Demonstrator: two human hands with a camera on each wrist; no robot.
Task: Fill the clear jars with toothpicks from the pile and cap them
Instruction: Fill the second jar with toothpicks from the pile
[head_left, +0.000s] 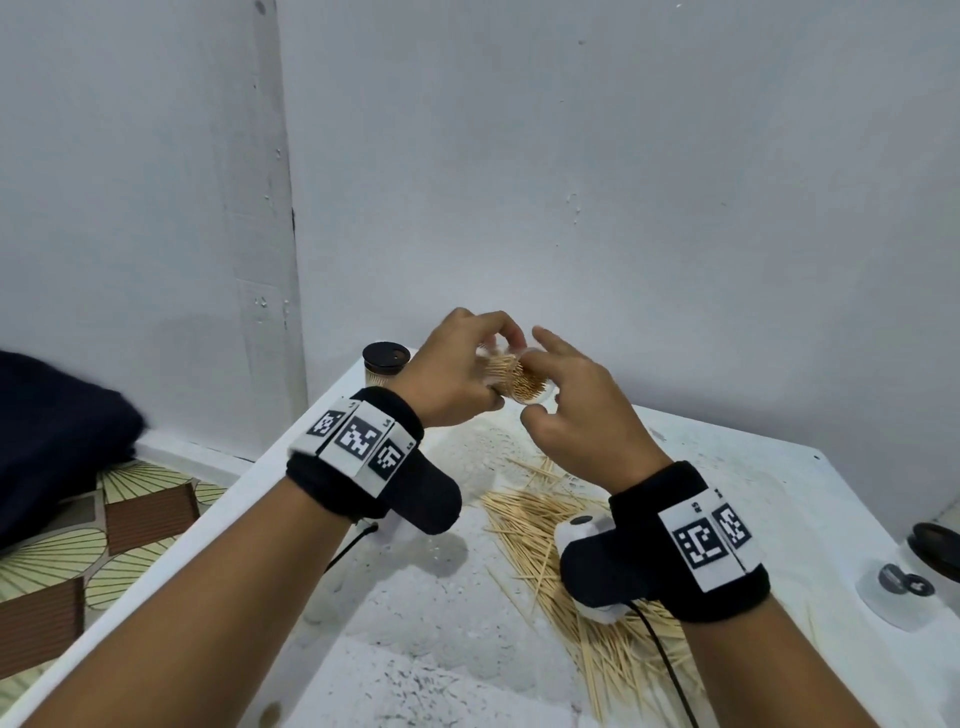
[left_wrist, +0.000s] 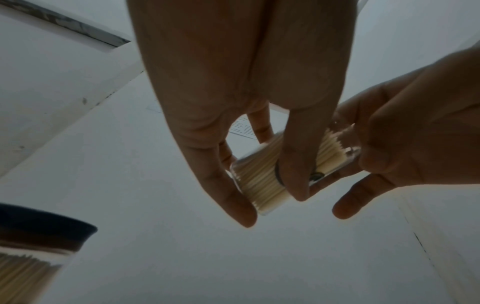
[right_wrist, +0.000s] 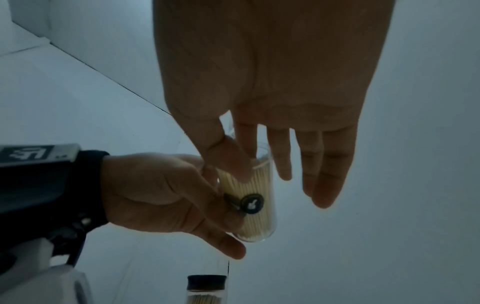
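The left hand (head_left: 449, 371) is gripping a clear jar (head_left: 517, 382) packed with toothpicks, its fingers (left_wrist: 228, 197) and thumb curling round the jar's body and holding it tilted in the air above the far part of the white desk (head_left: 415, 649), with the open mouth facing the camera in the head view. The right hand (head_left: 582, 415) is meeting the jar from the 3 o'clock side: its thumb and forefinger are pinching at the rim by the mouth, while its other fingers (right_wrist: 327, 174) are stretching out loosely apart, clear of the glass. A small round dark sticker (right_wrist: 251, 203) is showing on the jar's side. Below the hands, at 6 o'clock from the jar, the loose pile of toothpicks (head_left: 550, 530) is lying spread across the desk. A capped jar (head_left: 385, 364) with a dark lid, already full of toothpicks, is standing upright at the desk's far corner, at 9 o'clock from the held jar and just beside the left hand. At the desk's right edge another clear jar (head_left: 898, 592) is lying near a dark lid (head_left: 937, 545).
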